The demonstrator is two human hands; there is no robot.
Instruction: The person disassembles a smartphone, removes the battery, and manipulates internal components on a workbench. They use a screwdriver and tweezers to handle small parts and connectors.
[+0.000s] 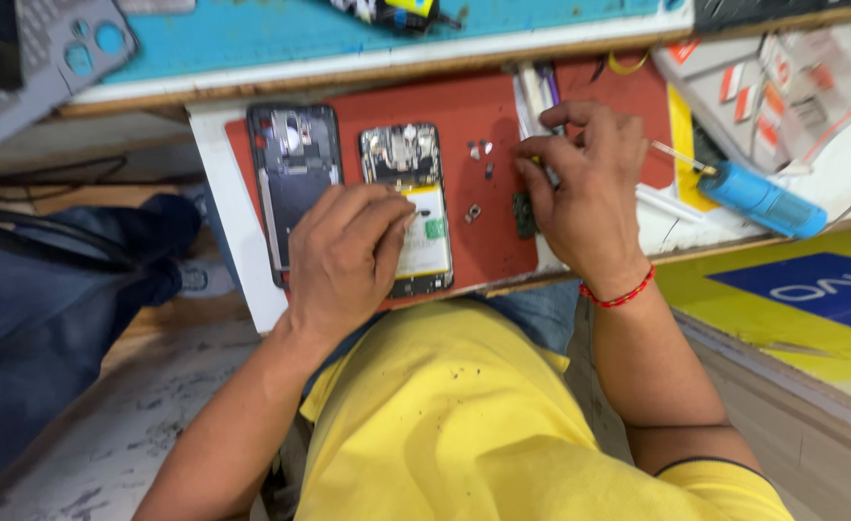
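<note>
Workbench clutter fills the upper half of the frame: a teal cutting mat (281,29) on a white-edged wooden shelf runs along the top, and below it, at centre, a red rubber work mat (478,125) lies on a white board (221,193). Yellow fabric of the person's shirt (464,415) takes up the lower centre, with a dusty concrete floor (107,434) at lower left. At lower right sits a yellow panel with a blue patch (811,299).

On the red mat, left of centre, lies a dark phone back frame (290,164), emptied out. Just beside it to the right lies an opened phone with its white battery and circuit board exposed (416,193). The left hand (348,256) rests over the lower part of this phone and the frame, fingers curled together with the tips pressing on the battery area; whether they pinch anything cannot be told.

The right hand (584,193) sits at the right edge of the red mat, thumb and forefinger closed together near the top, on something too small to make out. A red thread bracelet (620,294) circles that wrist. To its right lies a blue cylindrical tool with a thin metal tip (758,200). A small green circuit piece (523,214) lies just left of the right hand, and tiny metal parts (480,150) lie between the phone and that hand.
</note>
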